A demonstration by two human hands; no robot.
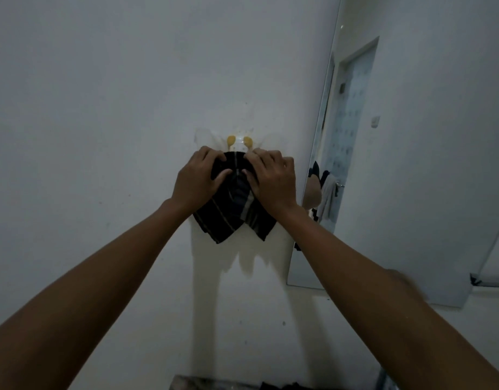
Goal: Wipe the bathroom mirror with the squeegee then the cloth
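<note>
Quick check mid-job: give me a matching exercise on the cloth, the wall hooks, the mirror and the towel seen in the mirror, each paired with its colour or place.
Things:
1. cloth
2. wall hooks
3. mirror
4. towel reflected in the mirror

Descriptions:
A. yellow, just above the hands
B. pale, hanging, seen only as a reflection
C. dark with thin stripes, gripped by left hand and right hand
D. on the wall at the right

Pairs: 1-C, 2-A, 3-D, 4-B

Cloth point(234, 209) below hooks point(239, 141); mirror point(411, 170) right.
</note>
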